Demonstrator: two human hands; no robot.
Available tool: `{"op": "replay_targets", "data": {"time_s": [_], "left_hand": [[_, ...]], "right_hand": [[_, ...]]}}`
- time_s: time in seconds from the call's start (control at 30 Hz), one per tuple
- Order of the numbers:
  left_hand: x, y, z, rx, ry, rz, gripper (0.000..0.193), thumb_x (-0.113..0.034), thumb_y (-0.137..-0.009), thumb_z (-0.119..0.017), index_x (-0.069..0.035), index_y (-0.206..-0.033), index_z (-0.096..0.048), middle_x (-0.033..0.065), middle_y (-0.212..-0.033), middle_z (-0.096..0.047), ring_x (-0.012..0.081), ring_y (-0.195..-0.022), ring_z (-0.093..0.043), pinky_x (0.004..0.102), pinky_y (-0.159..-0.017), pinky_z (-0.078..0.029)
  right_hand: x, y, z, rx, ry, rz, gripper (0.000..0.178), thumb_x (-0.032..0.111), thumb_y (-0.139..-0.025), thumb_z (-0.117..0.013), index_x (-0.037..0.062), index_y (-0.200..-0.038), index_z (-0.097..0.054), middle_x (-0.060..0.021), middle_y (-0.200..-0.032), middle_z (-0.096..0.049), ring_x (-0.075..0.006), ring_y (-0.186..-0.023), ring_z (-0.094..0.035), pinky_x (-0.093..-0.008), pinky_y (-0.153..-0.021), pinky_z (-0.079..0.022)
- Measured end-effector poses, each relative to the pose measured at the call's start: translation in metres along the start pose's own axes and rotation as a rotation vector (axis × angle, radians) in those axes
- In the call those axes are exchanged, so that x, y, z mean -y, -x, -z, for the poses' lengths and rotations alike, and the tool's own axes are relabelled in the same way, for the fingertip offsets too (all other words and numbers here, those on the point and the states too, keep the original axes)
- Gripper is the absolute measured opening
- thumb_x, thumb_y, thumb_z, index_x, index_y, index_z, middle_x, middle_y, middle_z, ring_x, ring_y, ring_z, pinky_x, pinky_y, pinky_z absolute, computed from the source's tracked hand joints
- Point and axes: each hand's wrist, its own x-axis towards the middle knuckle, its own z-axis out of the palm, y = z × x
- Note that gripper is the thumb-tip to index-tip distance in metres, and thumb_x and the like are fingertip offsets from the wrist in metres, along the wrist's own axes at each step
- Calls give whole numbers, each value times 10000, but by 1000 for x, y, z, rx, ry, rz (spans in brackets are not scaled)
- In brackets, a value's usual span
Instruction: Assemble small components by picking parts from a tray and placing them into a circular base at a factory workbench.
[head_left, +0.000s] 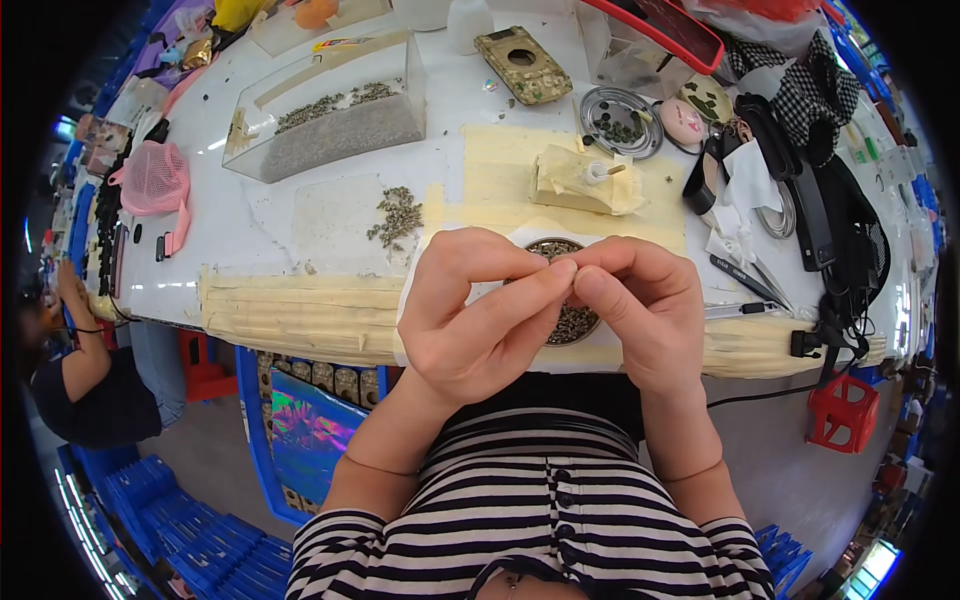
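Note:
My left hand (pixel 485 315) and my right hand (pixel 648 312) meet in front of me, thumb and finger of each pinched together at the tips. Whatever lies between the fingertips is too small or too hidden to make out. Beneath them sits a round dish (pixel 552 240) of small metallic pieces, partly covered by my hands. Just beyond stands a block wrapped in masking tape (pixel 575 188), with a short white peg-like part on top. A loose heap of similar small pieces (pixel 398 213) lies on the table to the left.
A clear bin (pixel 350 135) holding small pieces stands far left of my hands. Behind are a worn block with a round hole (pixel 545 82) and a tin of dark pieces (pixel 588 112). Tweezers (pixel 755 280) and straps lie right. Another person (pixel 95 390) sits left; a red stool (pixel 842 412) stands right.

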Motion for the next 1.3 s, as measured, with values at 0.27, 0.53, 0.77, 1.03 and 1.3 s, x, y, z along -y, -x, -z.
{"op": "replay_targets", "data": {"time_s": [0.27, 0.53, 0.77, 1.03, 1.3], "left_hand": [[1, 2, -2, -29, 57, 175, 228, 67, -682, -769, -16, -887, -712, 82, -844, -630, 207, -713, -595, 289, -618, -480], [0, 1, -2, -46, 19, 118, 233, 74, -690, -769, -31, -892, -720, 69, -862, -632, 202, -739, -592, 285, -627, -476], [-2, 1, -1, -9, 0, 4, 284, 70, -668, -776, -40, -927, -733, 54, -874, -642, 201, -744, -589, 299, -636, -474], [3, 2, 0, 17, 111, 249, 233, 59, -662, -767, -21, -874, -712, 74, -808, -625, 204, -711, -590, 270, -596, -461], [1, 1, -1, -18, -2, 65, 270, 72, -659, -763, -20, -909, -719, 62, -833, -632, 206, -733, -594, 291, -620, -471]], "right_hand": [[0, -6, -2, -20, 940, 866, 297, 34, -700, -815, 54, -992, -760, -54, -819, -682, -213, -690, -622, -288, -626, -498], [-8, -3, 1, -40, 532, 416, 222, 25, -816, -754, 21, -1038, -748, -77, -869, -714, -145, -721, -637, -266, -654, -501], [1, 0, 1, 14, -16, -3, 128, 35, -869, -725, -20, -984, -733, -67, -880, -722, -98, -776, -643, -226, -718, -517], [-5, -8, -2, -47, 944, 892, 301, 11, -686, -807, 45, -980, -754, -49, -802, -675, -198, -689, -626, -290, -591, -492], [-7, -3, -3, -62, 517, 396, 231, 15, -816, -750, 7, -1046, -741, -91, -870, -716, -151, -748, -652, -248, -668, -507]]}}
